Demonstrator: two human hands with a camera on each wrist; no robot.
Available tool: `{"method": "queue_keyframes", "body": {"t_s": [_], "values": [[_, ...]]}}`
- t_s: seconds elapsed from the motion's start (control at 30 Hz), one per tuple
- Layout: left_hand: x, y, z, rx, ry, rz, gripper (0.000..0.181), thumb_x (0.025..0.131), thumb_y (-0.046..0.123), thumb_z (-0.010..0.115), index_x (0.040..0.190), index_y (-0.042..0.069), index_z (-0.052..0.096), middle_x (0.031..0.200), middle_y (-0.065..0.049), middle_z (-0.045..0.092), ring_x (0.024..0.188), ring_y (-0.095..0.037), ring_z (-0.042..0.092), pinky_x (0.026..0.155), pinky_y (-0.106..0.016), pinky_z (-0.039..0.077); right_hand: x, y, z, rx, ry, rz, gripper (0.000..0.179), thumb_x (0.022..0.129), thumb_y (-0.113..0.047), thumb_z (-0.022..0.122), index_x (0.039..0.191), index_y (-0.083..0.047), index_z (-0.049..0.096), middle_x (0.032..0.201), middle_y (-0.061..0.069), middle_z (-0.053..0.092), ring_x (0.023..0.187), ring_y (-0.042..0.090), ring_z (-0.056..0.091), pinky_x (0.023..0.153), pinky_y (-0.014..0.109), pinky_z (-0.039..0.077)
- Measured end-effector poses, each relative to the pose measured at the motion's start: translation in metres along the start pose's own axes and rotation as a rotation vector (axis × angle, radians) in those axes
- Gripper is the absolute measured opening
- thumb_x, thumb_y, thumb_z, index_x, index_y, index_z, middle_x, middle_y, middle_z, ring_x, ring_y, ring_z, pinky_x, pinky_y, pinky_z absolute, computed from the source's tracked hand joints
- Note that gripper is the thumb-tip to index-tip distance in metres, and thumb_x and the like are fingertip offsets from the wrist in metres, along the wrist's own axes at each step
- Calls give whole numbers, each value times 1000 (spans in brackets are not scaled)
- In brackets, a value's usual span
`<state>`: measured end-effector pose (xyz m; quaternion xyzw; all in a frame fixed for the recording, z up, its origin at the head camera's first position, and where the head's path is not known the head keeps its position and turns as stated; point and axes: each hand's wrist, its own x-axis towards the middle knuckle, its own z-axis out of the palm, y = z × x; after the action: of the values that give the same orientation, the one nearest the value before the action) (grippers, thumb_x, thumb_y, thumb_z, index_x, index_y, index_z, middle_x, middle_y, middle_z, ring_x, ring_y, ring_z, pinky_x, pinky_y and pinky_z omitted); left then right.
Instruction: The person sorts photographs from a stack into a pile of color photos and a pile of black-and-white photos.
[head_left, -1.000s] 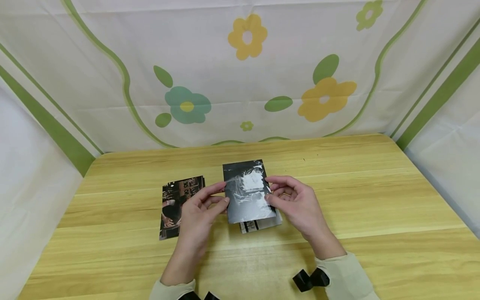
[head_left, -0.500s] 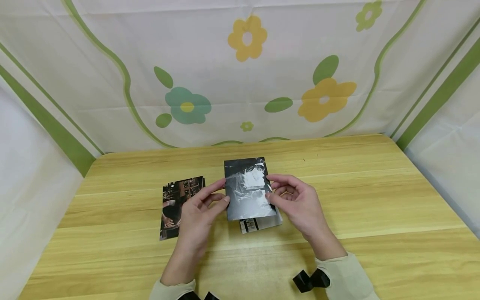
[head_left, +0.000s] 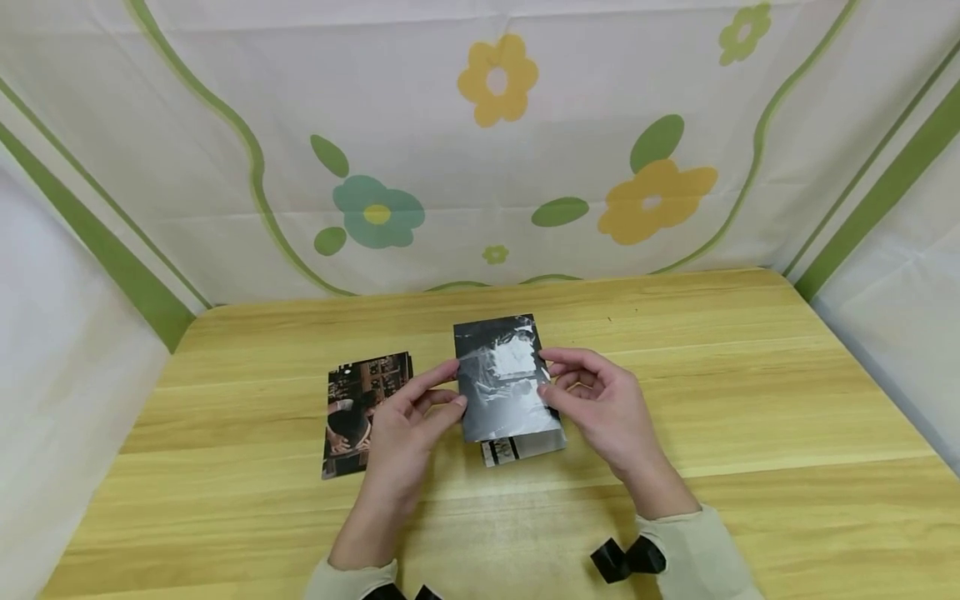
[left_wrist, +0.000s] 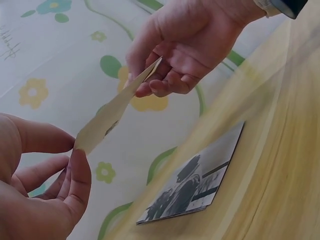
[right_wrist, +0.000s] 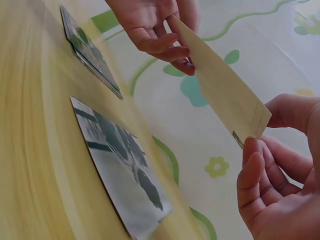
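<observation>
Between both hands is a glossy dark postcard [head_left: 498, 408] with a bright glare across its front, held raised off the table. My left hand [head_left: 405, 437] pinches its left edge between thumb and fingers. On the opposite edge, my right hand [head_left: 603, 408] has the same kind of pinch. Its cream back [right_wrist: 225, 90] shows in the right wrist view, with faint dotted lines near one corner. Below it on the table lies a black-and-white picture card [left_wrist: 185, 182], partly covered by the held one in the head view.
Left of the hands lies a small stack of dark picture cards [head_left: 348, 421], partly behind the left hand. The wooden table [head_left: 750, 400] ends at a white cloth [head_left: 442, 150] with flower prints, which also stands at both sides. Black straps [head_left: 626, 560] sit at the sleeve cuffs.
The postcard has risen slightly away from the body and tilted a little. Both hands keep their pinch on its edges. The head view has shifted slightly.
</observation>
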<state>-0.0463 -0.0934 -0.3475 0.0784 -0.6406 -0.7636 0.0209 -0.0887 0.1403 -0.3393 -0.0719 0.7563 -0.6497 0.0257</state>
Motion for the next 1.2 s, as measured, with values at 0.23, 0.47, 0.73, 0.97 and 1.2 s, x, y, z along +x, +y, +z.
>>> {"method": "queue_keyframes", "body": {"t_s": [0.23, 0.47, 0.73, 0.97, 1.2], "values": [[10, -12, 32, 19, -52, -41, 49, 92, -6, 73, 139, 7, 70, 139, -15, 66, 104, -15, 67, 88, -25, 63, 1, 5, -35, -66, 12, 14, 43, 94, -2, 79, 135, 0, 69, 110, -4, 71, 100, 10, 68, 85, 20, 60], [18, -22, 84, 69, -147, -52, 45, 89, -2, 76, 133, 11, 75, 127, -12, 70, 91, -13, 71, 81, -29, 60, -6, 22, -95, -223, 76, 81, 44, 98, -15, 81, 140, -11, 69, 110, -18, 73, 100, 2, 67, 79, 18, 58], [17, -31, 123, 104, -257, -74, 43, 91, 1, 78, 132, 12, 76, 125, 0, 67, 94, -3, 67, 73, -20, 56, -26, 42, -140, -389, 140, 128, 42, 98, -19, 81, 138, -14, 71, 107, -27, 73, 95, -5, 67, 77, 13, 54], [13, -34, 131, 134, -321, -85, 44, 89, 2, 80, 132, 10, 76, 124, 3, 67, 95, 0, 65, 71, -16, 53, -36, 49, -153, -389, 160, 185, 42, 98, -21, 82, 138, -18, 72, 107, -28, 74, 96, -4, 66, 77, 12, 53], [15, -38, 144, 119, -311, -113, 44, 88, 1, 80, 131, 11, 77, 121, 6, 66, 92, 1, 64, 71, -16, 52, -34, 52, -161, -339, 193, 159, 36, 98, -13, 80, 134, -18, 75, 101, -25, 76, 94, -6, 67, 75, 11, 53]]}}
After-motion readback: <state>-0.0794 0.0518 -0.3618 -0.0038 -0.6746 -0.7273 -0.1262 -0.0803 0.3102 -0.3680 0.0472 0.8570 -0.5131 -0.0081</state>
